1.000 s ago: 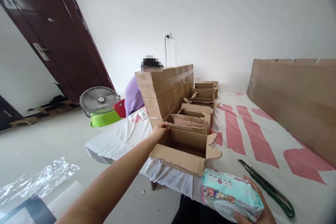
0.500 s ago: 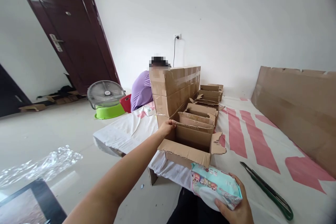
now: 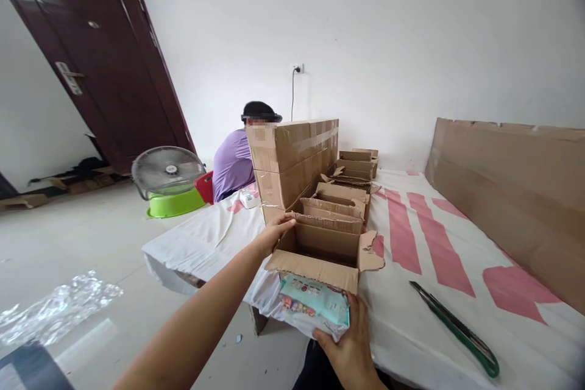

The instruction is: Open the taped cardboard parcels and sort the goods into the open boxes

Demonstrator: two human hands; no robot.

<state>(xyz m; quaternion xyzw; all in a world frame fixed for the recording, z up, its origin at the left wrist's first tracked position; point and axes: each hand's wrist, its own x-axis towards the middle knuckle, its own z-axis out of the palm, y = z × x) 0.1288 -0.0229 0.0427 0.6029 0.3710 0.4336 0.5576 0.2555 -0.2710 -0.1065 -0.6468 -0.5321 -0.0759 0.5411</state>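
At the near edge of the low platform covered by a white sheet with pink stripes (image 3: pixel 411 323), head view only.

1. Open brown corrugated cardboard carton (image 3: pixel 320 242): matte, flaps spread, right flap torn ragged. It stands by the platform's near left corner. My left hand (image 3: pixel 274 233) is closed over the top of its left wall.

2. Soft rectangular plastic-wrapped pack, pale turquoise with small cartoon prints (image 3: pixel 314 303): glossy and pillowy. My right hand (image 3: pixel 350 347) grasps it from below. The pack is outside the carton, just under and against the hanging front flap.

Handling note, my judgement: the left hand should pin the light carton so it cannot slide on the cloth. The slick, yielding pack wants a broad grip, kept level and clear of the flap's rough edge.

3. Green-handled utility knife (image 3: pixel 452 329): slim, lying on the sheet to the right, apart from both hands.

4. Row of open cartons (image 3: pixel 340 198) behind the first, beside stacked taped boxes (image 3: pixel 292 155) along the left edge.

5. Large flat cardboard sheet (image 3: pixel 507 183), propped along the right edge.
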